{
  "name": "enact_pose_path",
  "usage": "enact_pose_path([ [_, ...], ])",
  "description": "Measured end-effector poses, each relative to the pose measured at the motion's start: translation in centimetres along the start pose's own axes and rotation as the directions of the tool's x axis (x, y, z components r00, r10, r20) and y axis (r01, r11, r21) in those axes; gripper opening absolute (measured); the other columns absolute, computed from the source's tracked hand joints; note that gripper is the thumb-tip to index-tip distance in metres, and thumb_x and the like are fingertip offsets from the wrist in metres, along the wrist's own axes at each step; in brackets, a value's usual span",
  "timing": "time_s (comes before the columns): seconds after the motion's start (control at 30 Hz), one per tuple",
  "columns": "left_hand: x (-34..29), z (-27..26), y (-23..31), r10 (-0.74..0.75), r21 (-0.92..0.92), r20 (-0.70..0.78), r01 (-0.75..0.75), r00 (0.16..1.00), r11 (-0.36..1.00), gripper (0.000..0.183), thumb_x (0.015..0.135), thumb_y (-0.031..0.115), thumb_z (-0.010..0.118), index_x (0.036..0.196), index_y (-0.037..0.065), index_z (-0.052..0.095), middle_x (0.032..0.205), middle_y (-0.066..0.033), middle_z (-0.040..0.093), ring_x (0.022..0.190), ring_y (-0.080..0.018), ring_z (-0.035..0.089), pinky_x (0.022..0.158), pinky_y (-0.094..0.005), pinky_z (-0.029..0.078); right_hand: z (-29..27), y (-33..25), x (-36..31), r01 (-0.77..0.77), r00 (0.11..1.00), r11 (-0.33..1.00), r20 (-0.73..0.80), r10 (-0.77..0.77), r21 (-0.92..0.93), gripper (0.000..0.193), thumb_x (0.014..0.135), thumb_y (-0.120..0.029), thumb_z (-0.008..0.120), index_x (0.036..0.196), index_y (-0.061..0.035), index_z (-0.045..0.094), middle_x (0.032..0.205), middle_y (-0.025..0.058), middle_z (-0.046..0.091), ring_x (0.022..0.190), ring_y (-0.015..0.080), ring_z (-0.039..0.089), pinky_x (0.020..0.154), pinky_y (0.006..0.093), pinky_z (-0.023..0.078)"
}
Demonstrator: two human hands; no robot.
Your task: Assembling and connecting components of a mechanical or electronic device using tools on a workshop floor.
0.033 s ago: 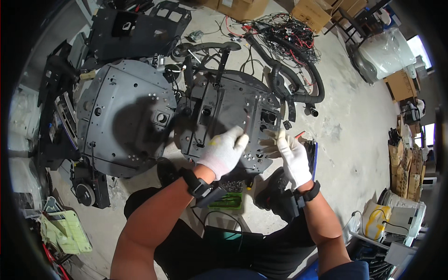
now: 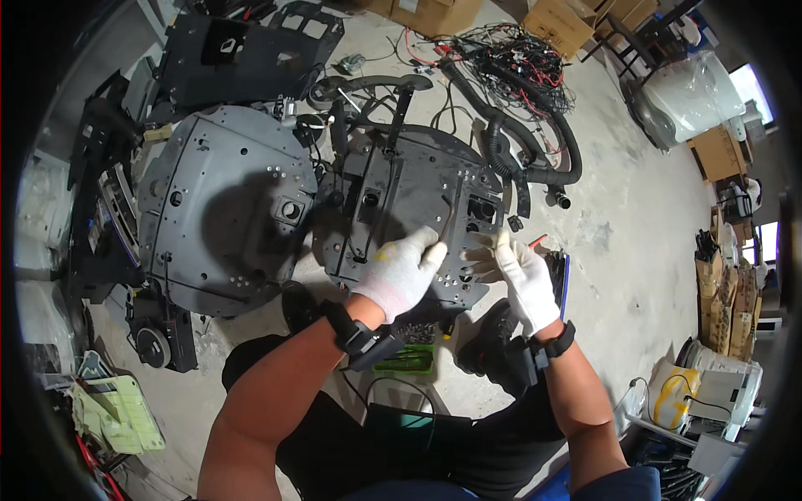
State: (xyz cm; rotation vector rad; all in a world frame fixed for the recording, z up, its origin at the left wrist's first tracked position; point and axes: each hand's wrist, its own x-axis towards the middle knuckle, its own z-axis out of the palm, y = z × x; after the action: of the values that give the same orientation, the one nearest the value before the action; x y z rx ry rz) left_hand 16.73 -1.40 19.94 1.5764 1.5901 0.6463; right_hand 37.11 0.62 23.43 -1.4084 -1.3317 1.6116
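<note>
My left hand [image 2: 399, 271], in a white knit glove, is closed in a grip over the dark round metal plate [image 2: 409, 167]. From between its thumb and fingers stands a thin bent rod that looks like a hex key [image 2: 448, 219]. My right hand [image 2: 522, 280], also gloved, hovers over the plate's right edge, its fingers spread towards the left and nothing visible in them. Holes, screws and a square opening [image 2: 481, 209] mark the plate near both hands. A second round grey plate [image 2: 234, 192] lies to the left.
A green tray [image 2: 409, 359] with small metal parts sits between my feet. Black corrugated hose [image 2: 560, 134] and tangled wires [image 2: 518, 67] lie at the back right. Dark metal panels [image 2: 242, 54] stand at the back left. Cardboard boxes [image 2: 718, 154] line the right side.
The hex key in my left hand has turned slightly, its bent tip now showing more clearly. The fingers of my right hand have shifted very little.
</note>
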Motion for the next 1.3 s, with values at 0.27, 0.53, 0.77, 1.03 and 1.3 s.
enact_pose_path([
  [0.27,1.0,-11.4,-5.0,-0.380,-0.806,-0.520,-0.291,0.765,0.516,0.026,0.101,0.025,0.054,0.103,0.000,0.059,0.094,-0.0138,0.069,0.078,-0.0218,0.069,0.075,-0.0330,0.058,-2.2,1.0,3.5,-0.034,0.993,0.996,-0.110,0.042,0.078,0.050,0.103,-0.045,0.047,0.116,0.0004,0.064,0.099,0.0102,0.073,0.078,0.0126,0.068,0.069,0.0244,0.051],
  [0.53,-0.9,-13.1,-4.7,-0.413,-0.782,-0.562,-0.297,0.717,0.548,0.023,0.099,0.021,0.057,0.106,-0.001,0.060,0.091,-0.0134,0.069,0.078,-0.0218,0.069,0.075,-0.0316,0.058,2.9,13.1,5.7,-0.177,0.937,0.825,0.165,0.308,-0.537,0.048,0.099,-0.045,0.053,0.107,0.0008,0.067,0.097,0.0159,0.074,0.087,0.0247,0.072,0.079,0.0349,0.054],
  [0.77,-1.9,-13.5,-4.2,-0.457,-0.788,-0.544,-0.242,0.704,0.566,0.025,0.097,0.021,0.058,0.107,-0.003,0.061,0.092,-0.0130,0.069,0.078,-0.0194,0.068,0.076,-0.0297,0.057,12.5,21.4,9.5,-0.014,0.947,0.748,0.232,0.224,-0.663,0.035,0.095,-0.035,0.058,0.104,-0.0036,0.069,0.085,0.0128,0.072,0.077,0.0239,0.069,0.074,0.0356,0.051],
  [1.03,-1.5,-15.1,-5.0,-0.518,-0.813,-0.533,-0.235,0.669,0.533,0.024,0.098,0.021,0.058,0.104,-0.002,0.061,0.091,-0.0110,0.068,0.079,-0.0180,0.067,0.076,-0.0299,0.057,19.9,22.9,17.6,-0.085,0.996,0.798,-0.024,0.088,-0.597,0.034,0.092,-0.030,0.059,0.104,0.0003,0.068,0.087,0.0193,0.072,0.083,0.0281,0.073,0.077,0.0375,0.055],
  [1.3,-0.7,-15.4,-4.8,-0.530,-0.822,-0.538,-0.269,0.655,0.502,0.023,0.099,0.021,0.056,0.104,-0.002,0.060,0.089,-0.0120,0.069,0.078,-0.0175,0.068,0.075,-0.0295,0.056,21.9,21.1,20.2,-0.070,0.993,0.589,0.000,0.118,-0.805,0.032,0.089,-0.035,0.058,0.098,-0.0067,0.072,0.093,0.0212,0.071,0.092,0.0387,0.068,0.082,0.0452,0.053],
])
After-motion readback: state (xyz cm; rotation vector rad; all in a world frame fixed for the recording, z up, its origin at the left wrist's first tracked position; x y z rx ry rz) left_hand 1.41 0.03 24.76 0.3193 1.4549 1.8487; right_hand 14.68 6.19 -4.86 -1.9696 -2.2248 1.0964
